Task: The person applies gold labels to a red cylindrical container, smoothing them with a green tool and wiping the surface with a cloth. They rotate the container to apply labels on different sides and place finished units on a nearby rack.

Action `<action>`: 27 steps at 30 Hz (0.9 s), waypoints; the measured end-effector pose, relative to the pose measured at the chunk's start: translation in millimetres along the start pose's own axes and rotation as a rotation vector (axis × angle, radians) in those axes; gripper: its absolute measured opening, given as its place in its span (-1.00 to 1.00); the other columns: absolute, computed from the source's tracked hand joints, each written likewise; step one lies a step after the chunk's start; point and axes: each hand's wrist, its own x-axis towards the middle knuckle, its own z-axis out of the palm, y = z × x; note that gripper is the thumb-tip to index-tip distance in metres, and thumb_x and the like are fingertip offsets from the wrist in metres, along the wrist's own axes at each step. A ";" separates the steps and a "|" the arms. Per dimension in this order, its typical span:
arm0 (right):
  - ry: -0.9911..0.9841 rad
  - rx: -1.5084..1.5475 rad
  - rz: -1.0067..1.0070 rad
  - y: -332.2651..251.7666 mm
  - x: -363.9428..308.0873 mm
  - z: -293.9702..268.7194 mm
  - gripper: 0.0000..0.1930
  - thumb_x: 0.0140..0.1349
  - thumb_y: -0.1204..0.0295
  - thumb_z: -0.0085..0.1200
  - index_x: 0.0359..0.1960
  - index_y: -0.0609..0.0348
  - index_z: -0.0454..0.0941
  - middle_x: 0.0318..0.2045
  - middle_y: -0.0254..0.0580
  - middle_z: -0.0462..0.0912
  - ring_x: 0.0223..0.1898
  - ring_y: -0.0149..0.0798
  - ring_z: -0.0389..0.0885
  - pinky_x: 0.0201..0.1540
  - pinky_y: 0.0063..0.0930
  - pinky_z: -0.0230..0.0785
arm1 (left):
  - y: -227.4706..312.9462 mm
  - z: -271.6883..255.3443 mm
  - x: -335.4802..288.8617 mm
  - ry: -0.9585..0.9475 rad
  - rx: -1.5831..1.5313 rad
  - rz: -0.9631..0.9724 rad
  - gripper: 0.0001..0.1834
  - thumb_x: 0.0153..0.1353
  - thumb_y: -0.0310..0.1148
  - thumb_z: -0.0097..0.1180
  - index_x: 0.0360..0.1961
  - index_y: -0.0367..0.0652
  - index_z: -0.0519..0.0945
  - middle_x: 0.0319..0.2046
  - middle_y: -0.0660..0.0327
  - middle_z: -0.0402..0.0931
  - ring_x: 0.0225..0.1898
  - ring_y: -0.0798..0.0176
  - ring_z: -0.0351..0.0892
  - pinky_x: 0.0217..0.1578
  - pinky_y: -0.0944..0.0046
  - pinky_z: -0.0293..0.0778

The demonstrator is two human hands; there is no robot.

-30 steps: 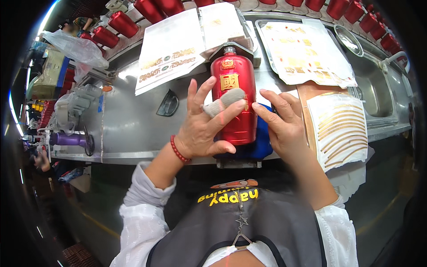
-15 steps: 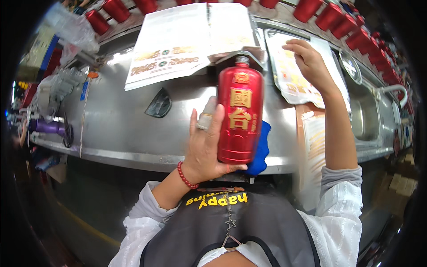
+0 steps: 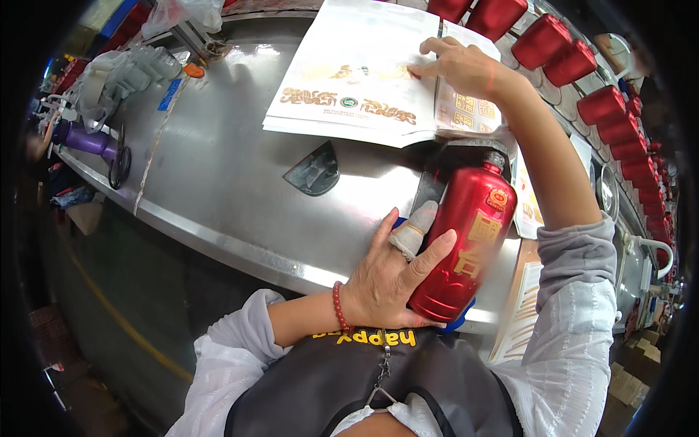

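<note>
Down at the near edge of the steel bench [image 3: 218, 189], my left hand [image 3: 389, 280] wraps the red bottle [image 3: 466, 244], fingers spread along its side, one bandaged fingertip pressed to its shoulder; its long axis tilts up and away from me, cap end toward the sheets. Farther out, my right hand [image 3: 466, 69] lies with fingers together, flat on the stack of printed label sheets [image 3: 357, 73], well apart from the bottle, so the left is the nearer hand.
</note>
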 end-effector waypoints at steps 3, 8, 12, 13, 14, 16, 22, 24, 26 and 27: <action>-0.006 -0.156 0.103 26.8 26.2 6.3 -0.30 0.22 0.74 -0.02 0.28 -0.41 0.57 0.35 -0.23 0.37 0.37 -0.13 0.38 0.15 -0.20 0.52 | -1.5 -0.5 1.0 0.010 -0.021 -0.008 0.32 -0.12 0.16 0.51 0.56 -0.10 0.02 0.33 -0.43 0.21 0.42 -0.41 0.17 0.38 -0.44 -0.09; 0.371 0.041 0.171 124.6 83.3 69.7 -0.68 0.28 0.32 0.23 0.06 0.04 0.67 0.12 -0.11 0.55 0.16 -0.01 0.57 0.11 -0.21 0.51 | -4.7 -0.2 3.2 -0.013 -0.073 0.003 0.27 -0.09 0.09 0.51 0.56 -0.11 0.04 0.35 -0.35 0.23 0.43 -0.40 0.17 0.39 -0.41 -0.11; 0.208 0.187 0.441 139.8 109.4 76.0 -0.46 0.02 -0.03 0.40 -0.15 0.17 0.70 -0.01 -0.01 0.60 -0.07 0.02 0.67 0.02 -0.24 0.52 | -5.4 -0.5 3.7 0.016 -0.082 0.004 0.23 -0.06 0.07 0.50 0.55 -0.10 0.08 0.34 -0.34 0.24 0.43 -0.39 0.17 0.40 -0.40 -0.12; 0.229 0.212 0.424 147.6 111.8 77.2 -0.49 0.04 -0.01 0.39 -0.18 0.17 0.70 -0.06 0.00 0.61 -0.09 0.01 0.67 0.01 -0.23 0.52 | -5.1 -0.9 2.9 0.009 -0.083 -0.001 0.22 -0.06 0.07 0.49 0.55 -0.10 0.08 0.34 -0.34 0.24 0.43 -0.39 0.18 0.40 -0.39 -0.12; 0.249 0.237 0.409 155.8 111.8 78.6 -0.53 0.06 0.01 0.39 -0.21 0.18 0.70 -0.10 0.01 0.62 -0.10 0.00 0.68 0.00 -0.23 0.52 | -5.5 -1.4 2.6 0.001 -0.085 -0.005 0.21 -0.05 0.07 0.49 0.55 -0.10 0.09 0.34 -0.34 0.24 0.43 -0.39 0.18 0.41 -0.38 -0.12; 0.271 0.293 0.379 158.8 109.2 75.8 -0.64 0.14 0.12 0.33 -0.29 0.20 0.68 -0.23 -0.01 0.66 -0.17 -0.03 0.69 -0.04 -0.22 0.53 | -5.7 -2.0 2.2 -0.001 -0.084 0.004 0.21 -0.06 0.06 0.49 0.55 -0.10 0.10 0.34 -0.35 0.24 0.42 -0.38 0.18 0.41 -0.37 -0.11; 0.411 0.282 0.256 135.3 82.8 37.1 -0.83 0.18 0.37 0.26 -0.33 0.22 0.60 -0.13 -0.06 0.65 -0.12 -0.06 0.65 -0.07 -0.31 0.50 | -4.0 0.0 1.6 0.025 -0.070 0.024 0.23 -0.08 0.05 0.51 0.55 -0.11 0.09 0.33 -0.40 0.22 0.41 -0.39 0.20 0.40 -0.36 -0.07; 0.400 0.321 0.225 100.7 63.4 -0.3 -0.84 0.13 0.39 0.21 -0.33 0.22 0.61 -0.19 0.03 0.61 -0.13 0.06 0.64 -0.07 -0.20 0.49 | -5.7 -0.9 -0.4 0.023 -0.050 0.029 0.25 -0.09 0.06 0.51 0.55 -0.12 0.07 0.35 -0.43 0.17 0.42 -0.39 0.17 0.40 -0.35 -0.06; 0.427 0.359 0.173 65.9 29.0 -41.3 -0.84 0.10 0.43 0.17 -0.36 0.28 0.59 -0.24 0.07 0.58 -0.15 0.10 0.63 -0.11 -0.15 0.48 | -6.3 -1.1 -1.3 0.001 -0.054 0.029 0.27 -0.10 0.08 0.51 0.55 -0.11 0.07 0.36 -0.44 0.14 0.42 -0.40 0.16 0.40 -0.36 -0.07; 0.434 0.309 0.157 52.6 10.0 -58.1 -0.85 0.12 0.44 0.16 -0.36 0.29 0.58 -0.24 0.05 0.58 -0.16 0.09 0.63 -0.11 -0.14 0.48 | -6.0 -1.3 -2.0 -0.014 -0.058 0.031 0.28 -0.11 0.09 0.51 0.55 -0.11 0.06 0.36 -0.44 0.13 0.43 -0.40 0.15 0.39 -0.37 -0.07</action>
